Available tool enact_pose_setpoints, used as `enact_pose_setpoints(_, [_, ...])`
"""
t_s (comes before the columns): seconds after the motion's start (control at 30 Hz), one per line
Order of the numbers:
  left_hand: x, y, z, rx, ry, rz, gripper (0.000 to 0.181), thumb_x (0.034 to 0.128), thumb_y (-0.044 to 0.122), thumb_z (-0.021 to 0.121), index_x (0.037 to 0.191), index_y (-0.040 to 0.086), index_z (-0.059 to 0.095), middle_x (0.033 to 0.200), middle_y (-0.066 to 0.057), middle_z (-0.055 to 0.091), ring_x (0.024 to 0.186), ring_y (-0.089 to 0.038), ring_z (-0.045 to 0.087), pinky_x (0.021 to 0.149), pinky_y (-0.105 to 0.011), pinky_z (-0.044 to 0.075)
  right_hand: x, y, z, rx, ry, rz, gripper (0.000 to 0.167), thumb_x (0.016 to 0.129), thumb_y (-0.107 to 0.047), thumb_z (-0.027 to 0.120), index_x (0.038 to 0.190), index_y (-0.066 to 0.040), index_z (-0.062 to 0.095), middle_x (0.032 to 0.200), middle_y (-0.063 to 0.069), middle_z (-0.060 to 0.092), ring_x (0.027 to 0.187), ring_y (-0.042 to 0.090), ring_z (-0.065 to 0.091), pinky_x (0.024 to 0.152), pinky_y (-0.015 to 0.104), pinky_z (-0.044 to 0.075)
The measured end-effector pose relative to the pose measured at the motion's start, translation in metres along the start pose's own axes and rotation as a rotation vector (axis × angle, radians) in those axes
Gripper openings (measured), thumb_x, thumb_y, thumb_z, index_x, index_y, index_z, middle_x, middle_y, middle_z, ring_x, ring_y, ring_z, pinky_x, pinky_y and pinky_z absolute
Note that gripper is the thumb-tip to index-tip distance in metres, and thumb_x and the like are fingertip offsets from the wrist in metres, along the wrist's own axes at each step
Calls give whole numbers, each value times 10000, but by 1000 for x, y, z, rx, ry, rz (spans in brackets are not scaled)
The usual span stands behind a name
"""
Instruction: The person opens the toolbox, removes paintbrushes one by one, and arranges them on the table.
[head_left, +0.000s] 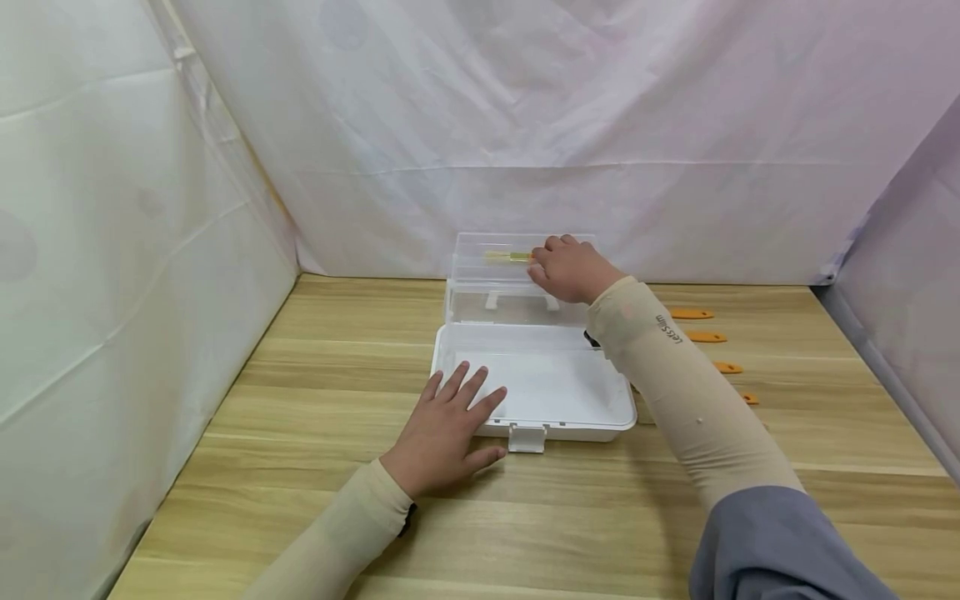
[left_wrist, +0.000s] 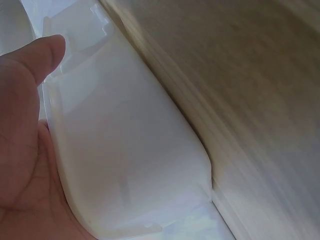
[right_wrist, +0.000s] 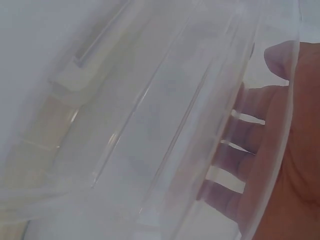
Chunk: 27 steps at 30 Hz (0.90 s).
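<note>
A white plastic box with a hinged clear lid stands with its lid raised. My right hand is at the upper part of the lid and holds a small brush by its handle end. The brush's pale bristles point left and its handle is mostly hidden by the hand. Through the clear plastic in the right wrist view, the curled fingers show, but the brush does not. My left hand rests with spread fingers on the box's front left corner, its thumb near the white latch.
Several orange handles, each with a hole near its end, lie in a column on the wooden table to the right of the box. My right forearm covers their left parts. White cloth hangs behind and at the sides.
</note>
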<state>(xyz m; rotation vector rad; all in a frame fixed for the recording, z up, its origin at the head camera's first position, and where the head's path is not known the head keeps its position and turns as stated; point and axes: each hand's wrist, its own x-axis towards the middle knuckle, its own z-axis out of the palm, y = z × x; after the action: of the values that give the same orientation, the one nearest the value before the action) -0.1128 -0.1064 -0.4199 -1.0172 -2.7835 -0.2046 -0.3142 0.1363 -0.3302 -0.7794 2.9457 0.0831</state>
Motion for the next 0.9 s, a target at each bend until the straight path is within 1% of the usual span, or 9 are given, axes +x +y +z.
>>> enact_pose_setpoints(0.13, [-1, -1, 2, 8, 0, -2, 733, 891, 614, 613, 1488, 212, 473, 1550, -141, 383, 1453, -375, 275, 1117, -610, 239, 1, -1, 1, 12, 8, 9, 570, 1046, -370, 280, 1439, 2, 462, 1350, 208, 485, 1216, 370, 450, 1053, 557, 341])
enact_pose_setpoints(0.27, [-1, -2, 3, 9, 10, 3, 730, 887, 613, 619, 1481, 212, 480, 1543, -142, 393, 1446, -377, 288, 1110, -615, 249, 0, -2, 0, 36, 16, 15, 568, 1038, -359, 280, 1427, 8, 472, 1307, 202, 489, 1139, 349, 463, 1019, 533, 375])
enact_pose_setpoints(0.4, [-2, -2, 2, 4, 9, 1, 725, 887, 605, 625, 1479, 212, 482, 1543, -142, 393, 1447, -377, 287, 1109, -615, 251, -1, -3, -1, 67, 27, 7, 564, 1035, -353, 288, 1418, 16, 474, 1293, 209, 475, 1111, 345, 455, 998, 518, 393])
enact_pose_setpoints(0.57, [-3, -2, 1, 9, 7, -2, 723, 886, 607, 625, 1476, 213, 486, 1541, -140, 395, 1444, -375, 292, 1109, -613, 252, -2, -3, 0, 102, 42, 6, 550, 1038, -358, 307, 1413, 12, 466, 1286, 210, 453, 1109, 344, 441, 981, 519, 400])
enact_pose_setpoints(0.73, [-2, -1, 0, 10, 9, -2, 726, 883, 613, 626, 1471, 209, 494, 1536, -140, 404, 1438, -382, 303, 1110, -614, 250, -1, -2, 1, 96, 59, 2, 532, 1038, -357, 325, 1399, 8, 466, 1282, 202, 450, 1101, 336, 439, 975, 512, 406])
enact_pose_setpoints(0.9, [-2, 0, -2, 1, 14, 3, 717, 882, 595, 640, 1463, 198, 504, 1529, -147, 412, 1431, -389, 315, 1107, -618, 253, -1, 0, 1, 75, 59, -16, 515, 1045, -347, 330, 1385, 15, 467, 1350, 214, 458, 1194, 367, 437, 1019, 529, 385])
